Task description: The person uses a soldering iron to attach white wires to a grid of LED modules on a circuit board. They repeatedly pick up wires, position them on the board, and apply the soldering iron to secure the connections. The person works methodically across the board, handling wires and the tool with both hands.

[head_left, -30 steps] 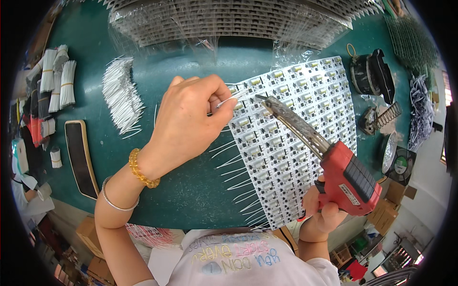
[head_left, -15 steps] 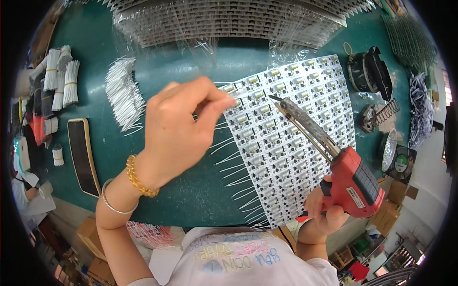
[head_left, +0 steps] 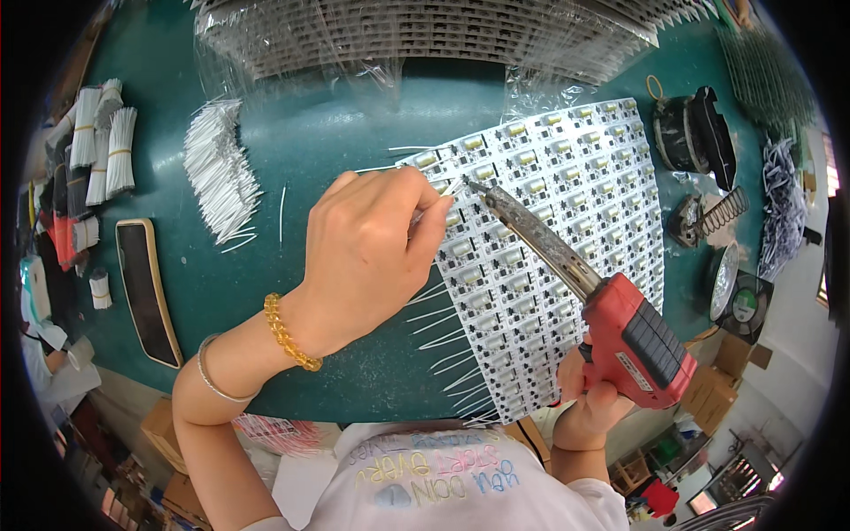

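Note:
My left hand (head_left: pixel 372 252) is closed in a pinch over the upper left edge of a sheet of small white circuit boards (head_left: pixel 549 234). A short white wire (head_left: pixel 455 187) pokes out from its fingertips. My right hand (head_left: pixel 591 398) grips the handle of a red soldering gun (head_left: pixel 639 343), whose tip is right beside that wire end, at the board; contact I cannot make out. Yellowish components sit in rows on the boards. Several white wires (head_left: pixel 440 341) stick out from the sheet's left edge, some hidden behind my left hand.
A pile of white wires (head_left: pixel 220 173) lies on the green table (head_left: pixel 292 389), with one loose wire (head_left: pixel 283 214) beside it. A phone (head_left: pixel 148 292) and bundled wires (head_left: pixel 121 152) are at left. Stacked board sheets (head_left: pixel 425 40) stand behind. A coiled iron stand (head_left: pixel 724 211) and black roll (head_left: pixel 677 133) are at right.
My left hand has moved right and slightly down along the sheet's edge. The soldering gun has shifted left, bringing its tip to the wire end. A loose wire shows on the table.

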The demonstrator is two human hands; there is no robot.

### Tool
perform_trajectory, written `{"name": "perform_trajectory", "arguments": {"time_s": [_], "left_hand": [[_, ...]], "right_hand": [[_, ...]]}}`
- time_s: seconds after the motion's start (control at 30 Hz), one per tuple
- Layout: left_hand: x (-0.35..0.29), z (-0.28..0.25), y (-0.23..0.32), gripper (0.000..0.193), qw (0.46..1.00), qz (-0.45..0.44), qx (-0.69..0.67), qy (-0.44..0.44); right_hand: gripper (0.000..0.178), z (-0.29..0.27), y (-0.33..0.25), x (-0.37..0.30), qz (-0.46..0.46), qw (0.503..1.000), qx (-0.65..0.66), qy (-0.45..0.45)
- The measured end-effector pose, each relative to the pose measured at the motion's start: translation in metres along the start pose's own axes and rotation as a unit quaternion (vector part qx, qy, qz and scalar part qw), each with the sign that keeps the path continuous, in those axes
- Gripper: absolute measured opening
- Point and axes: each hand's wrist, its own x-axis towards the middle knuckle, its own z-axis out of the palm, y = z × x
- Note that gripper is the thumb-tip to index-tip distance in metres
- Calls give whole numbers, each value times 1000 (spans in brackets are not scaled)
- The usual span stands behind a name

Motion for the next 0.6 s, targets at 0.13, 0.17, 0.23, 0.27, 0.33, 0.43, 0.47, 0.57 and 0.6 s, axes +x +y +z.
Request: {"name": "perform_trajectory", "arguments": {"time_s": [0.13,0.17,0.23,0.27,0.33,0.43,0.47,0.57,0.6], "left_hand": [[1,-1,0,15,1000,5,4,-1],[0,-1,-1,16,1000,7,5,0],[0,2,-1,17,1000,22,9,10],[0,3,-2,17,999,29,10,15],[0,5,-3,18,999,37,9,19],[0,4,-4,19,999,40,11,21],[0,3,-4,19,999,39,11,21],[0,4,-4,19,999,42,10,21],[0,4,-4,19,999,44,11,22]], "right_hand": [[69,2,-7,1,42,999,-21,9],[68,1,-7,0,41,999,-22,3],[67,2,-6,1,33,999,-27,9],[67,7,-6,1,26,999,-31,20],[67,11,-8,3,18,999,-34,27],[69,4,-4,-2,42,999,-7,28],[69,-14,4,-10,68,997,17,32],[69,-10,-1,-7,45,999,0,17],[69,-5,-5,-4,20,999,-24,8]]}}
